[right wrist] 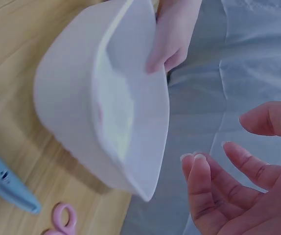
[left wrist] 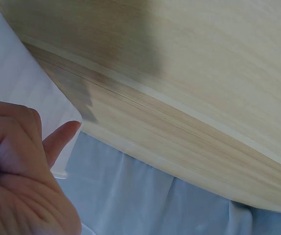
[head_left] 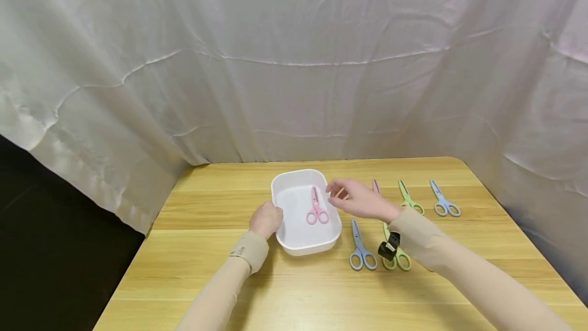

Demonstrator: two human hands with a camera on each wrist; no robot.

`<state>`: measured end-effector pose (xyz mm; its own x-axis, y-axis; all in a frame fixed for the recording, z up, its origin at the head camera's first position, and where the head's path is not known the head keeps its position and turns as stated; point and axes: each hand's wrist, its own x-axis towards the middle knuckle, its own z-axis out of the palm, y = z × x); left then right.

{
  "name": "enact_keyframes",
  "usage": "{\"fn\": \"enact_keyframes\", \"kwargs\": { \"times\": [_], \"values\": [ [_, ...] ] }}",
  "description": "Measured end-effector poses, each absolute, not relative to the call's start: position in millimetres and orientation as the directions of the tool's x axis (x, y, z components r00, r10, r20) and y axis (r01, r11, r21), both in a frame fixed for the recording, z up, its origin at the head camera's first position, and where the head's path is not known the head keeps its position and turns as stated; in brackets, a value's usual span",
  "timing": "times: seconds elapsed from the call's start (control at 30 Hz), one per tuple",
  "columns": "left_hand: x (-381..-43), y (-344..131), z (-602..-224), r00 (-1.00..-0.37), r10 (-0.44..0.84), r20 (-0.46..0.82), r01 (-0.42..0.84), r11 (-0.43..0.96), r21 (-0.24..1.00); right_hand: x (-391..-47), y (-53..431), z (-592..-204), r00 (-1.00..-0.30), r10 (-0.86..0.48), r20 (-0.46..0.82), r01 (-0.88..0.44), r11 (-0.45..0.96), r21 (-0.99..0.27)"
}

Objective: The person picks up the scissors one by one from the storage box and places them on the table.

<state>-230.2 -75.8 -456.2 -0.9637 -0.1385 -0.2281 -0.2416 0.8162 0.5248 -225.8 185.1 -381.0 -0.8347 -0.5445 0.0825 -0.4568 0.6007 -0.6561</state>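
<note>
A white plastic tray stands on the table with one pair of pink scissors lying inside, blades away from me. My left hand grips the tray's left rim, fingers over the edge; in the left wrist view its thumb lies along the outer wall. By the tray's right rim hovers my right hand, its fingers loosely bent with nothing between them, as the right wrist view shows. Blue scissors lie just right of the tray. Under the right forearm, green scissors are partly hidden.
Farther back on the right lie pink scissors partly covered by the right hand, green scissors and light blue scissors. A grey curtain hangs behind the wooden table. A black device sits at the right wrist.
</note>
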Motion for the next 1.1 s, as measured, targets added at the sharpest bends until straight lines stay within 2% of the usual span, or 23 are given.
{"fn": "enact_keyframes", "kwargs": {
  "times": [0.2, 0.6, 0.87, 1.1],
  "values": [
    [-231, -77, -456, -0.964, -0.139, -0.229, -0.242, 0.815, 0.526, -232, 166, -374, -0.825, -0.560, 0.073, -0.467, 0.605, -0.645],
    [-229, -77, -455, -0.969, -0.128, -0.213, -0.223, 0.825, 0.519, -246, 135, -367, -0.841, -0.540, -0.001, -0.404, 0.631, -0.662],
    [-230, -74, -458, -0.966, -0.122, -0.229, -0.227, 0.821, 0.524, -254, 123, -373, -0.847, -0.529, -0.056, -0.367, 0.656, -0.660],
    [-232, -73, -458, -0.970, -0.120, -0.213, -0.216, 0.829, 0.516, -261, 116, -381, -0.829, -0.554, -0.078, -0.399, 0.683, -0.612]
  ]
}}
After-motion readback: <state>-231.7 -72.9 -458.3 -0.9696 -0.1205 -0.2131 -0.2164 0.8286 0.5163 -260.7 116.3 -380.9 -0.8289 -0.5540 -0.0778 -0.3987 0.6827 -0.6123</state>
